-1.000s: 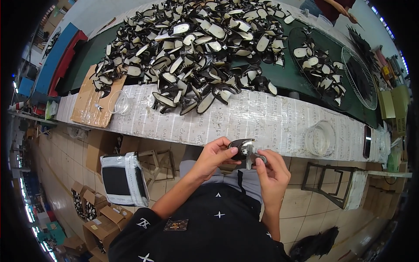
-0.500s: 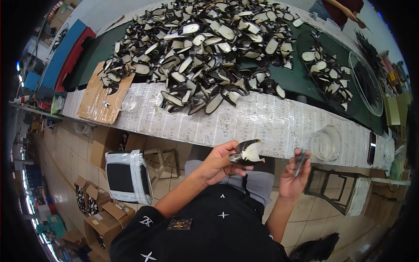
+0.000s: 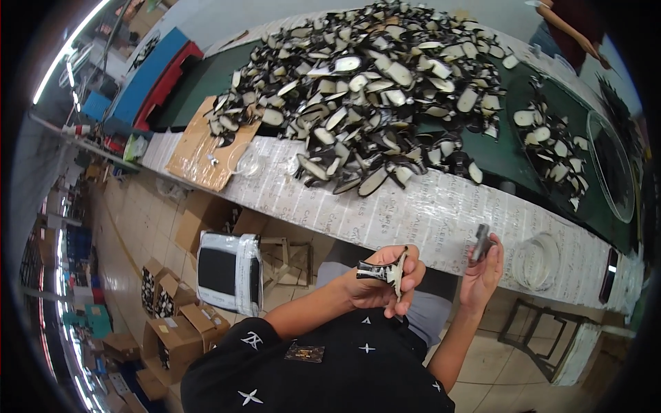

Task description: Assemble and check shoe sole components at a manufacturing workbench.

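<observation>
My left hand [image 3: 365, 294] is closed around a black-and-white shoe upper [image 3: 374, 272], held above my lap by the table's near edge. The upper is turned so its pale inner side shows almost edge-on. To the right, my right hand [image 3: 484, 277] pinches a small grey tool [image 3: 480, 244] upright between thumb and fingers, apart from the upper; its exact kind is unclear. Beyond my hands, a large heap of similar black shoe uppers [image 3: 396, 72] with pale soles covers the table. A smaller group of uppers [image 3: 542, 134] lies at the right.
Clear round containers stand on the paper-covered table, one at right [image 3: 536, 263], one at left [image 3: 248, 163] by a cardboard sheet [image 3: 196, 160]. A phone [image 3: 609, 275] lies near the right end. Left of me are a padded stool [image 3: 227, 270] and cardboard boxes [image 3: 182, 344]. Another person [image 3: 575, 31] stands far right.
My left hand has turned the upper from showing its broad pale face to nearly edge-on. The grey tool in my right hand has come more upright. The whole view has shifted.
</observation>
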Demonstrator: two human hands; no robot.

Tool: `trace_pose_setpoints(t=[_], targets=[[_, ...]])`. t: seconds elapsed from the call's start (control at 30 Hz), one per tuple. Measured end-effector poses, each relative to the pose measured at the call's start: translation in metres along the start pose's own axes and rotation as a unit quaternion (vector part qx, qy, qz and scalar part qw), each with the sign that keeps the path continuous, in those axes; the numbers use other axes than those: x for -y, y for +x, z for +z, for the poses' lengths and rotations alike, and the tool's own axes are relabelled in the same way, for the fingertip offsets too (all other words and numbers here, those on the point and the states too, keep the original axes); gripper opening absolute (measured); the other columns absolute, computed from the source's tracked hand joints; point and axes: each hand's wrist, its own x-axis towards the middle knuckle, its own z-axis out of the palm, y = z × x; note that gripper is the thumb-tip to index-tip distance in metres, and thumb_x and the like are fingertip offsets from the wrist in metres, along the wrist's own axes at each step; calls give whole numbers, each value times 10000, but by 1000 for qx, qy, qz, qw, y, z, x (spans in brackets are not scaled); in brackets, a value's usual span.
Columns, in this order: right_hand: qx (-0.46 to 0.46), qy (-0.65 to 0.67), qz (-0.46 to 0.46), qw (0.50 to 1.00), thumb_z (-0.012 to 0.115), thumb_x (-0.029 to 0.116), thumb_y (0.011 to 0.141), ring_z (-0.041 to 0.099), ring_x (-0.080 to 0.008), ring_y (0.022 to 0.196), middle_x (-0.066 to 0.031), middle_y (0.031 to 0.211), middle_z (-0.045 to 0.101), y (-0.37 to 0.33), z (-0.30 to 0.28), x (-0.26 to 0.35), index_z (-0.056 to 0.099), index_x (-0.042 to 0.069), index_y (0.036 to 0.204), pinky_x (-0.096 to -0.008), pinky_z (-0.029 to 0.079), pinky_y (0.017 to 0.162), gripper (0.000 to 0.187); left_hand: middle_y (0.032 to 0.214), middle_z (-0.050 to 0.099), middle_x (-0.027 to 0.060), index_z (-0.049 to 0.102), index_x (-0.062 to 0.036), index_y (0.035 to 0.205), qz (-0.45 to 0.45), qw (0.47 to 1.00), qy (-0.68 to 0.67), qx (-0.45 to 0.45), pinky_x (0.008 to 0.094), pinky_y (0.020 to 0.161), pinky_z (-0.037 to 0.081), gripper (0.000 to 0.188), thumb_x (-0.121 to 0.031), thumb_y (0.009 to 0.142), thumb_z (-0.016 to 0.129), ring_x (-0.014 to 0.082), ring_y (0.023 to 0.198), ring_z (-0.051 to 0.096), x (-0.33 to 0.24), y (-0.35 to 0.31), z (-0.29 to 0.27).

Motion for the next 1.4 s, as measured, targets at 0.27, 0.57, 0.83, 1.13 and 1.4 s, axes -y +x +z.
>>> trace_pose_setpoints(t=[0.27,0.57,0.83,1.13,1.4], targets=[[-58,20,-14,998,531,161,1009,622,-151,902,-93,1125,617,-19,4,13,554,-15,1204,-279,533,746,264,1022,649,152,527,-9,1099,16,925,363,-115,373,657,602,339,-256,923,677,284,851,711,-3,33,-4],[91,-517,-348,777,760,31,796,676,-260,841,-193,1093,652,-80,53,90,695,32,1068,-296,547,659,279,1036,616,145,518,12,1073,20,856,494,-149,385,714,596,300,-193,923,678,256,902,675,8,32,-18],[128,-508,-320,789,774,6,765,684,-253,824,-181,1069,662,-90,66,80,713,26,1053,-313,559,667,296,1011,609,85,532,8,1087,39,863,482,-143,313,746,565,298,-194,926,680,161,885,632,17,22,-15],[109,-297,-285,905,720,185,873,669,-216,839,-199,1013,680,-89,66,72,699,7,949,-267,541,685,194,1012,617,107,527,18,1061,43,872,463,-156,345,713,591,336,-222,903,701,206,868,671,11,16,-13],[-50,-53,-161,984,550,143,987,628,-175,905,-152,1223,591,-35,18,54,571,-13,1173,-310,556,703,244,992,599,149,465,-13,1071,-37,983,177,-31,388,652,628,411,-329,911,672,283,835,703,17,7,0]])
